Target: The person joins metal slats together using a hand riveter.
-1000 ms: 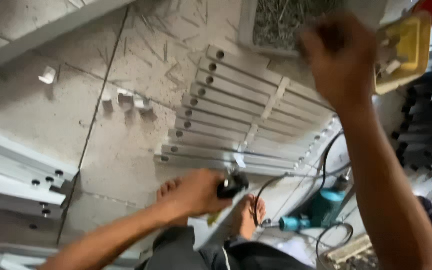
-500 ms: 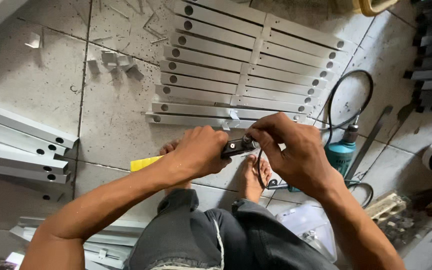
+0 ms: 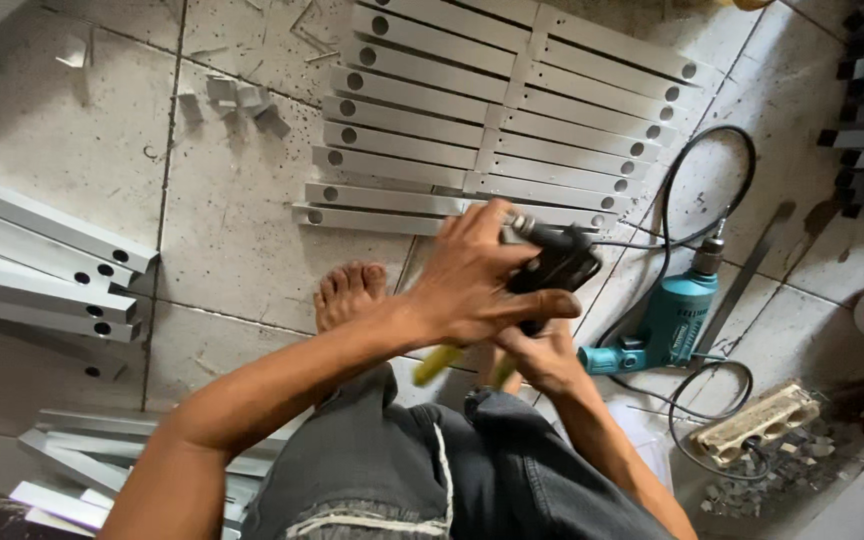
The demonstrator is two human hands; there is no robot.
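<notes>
1. Compared with half a second ago, the right hand (image 3: 542, 355) is seen lower, now under the tool, while the left hand (image 3: 472, 280) has stayed wrapped over it.
2. A black hand tool (image 3: 552, 265) with yellow-green handles (image 3: 437, 365) is gripped by the left hand, whose fingers are closed over its black head.
3. The right hand is pressed against the tool's underside; its fingers are mostly hidden, so whether they are curled shut around the tool cannot be told.
4. The tool is held above the tiled floor (image 3: 232, 230), just in front of the person's knees, over a bare foot (image 3: 347, 295).
5. A row of grey metal bars with round holes (image 3: 492, 120) is laid side by side on the floor beyond the hands.
6. More grey bars (image 3: 42, 260) are stacked at the left.
7. A teal electric drill (image 3: 667, 325) is lying on the floor just right of the hands, with its black cable (image 3: 722, 160) looped behind it.
8. Small metal offcuts (image 3: 237, 100) are scattered on the tiles at upper left.
</notes>
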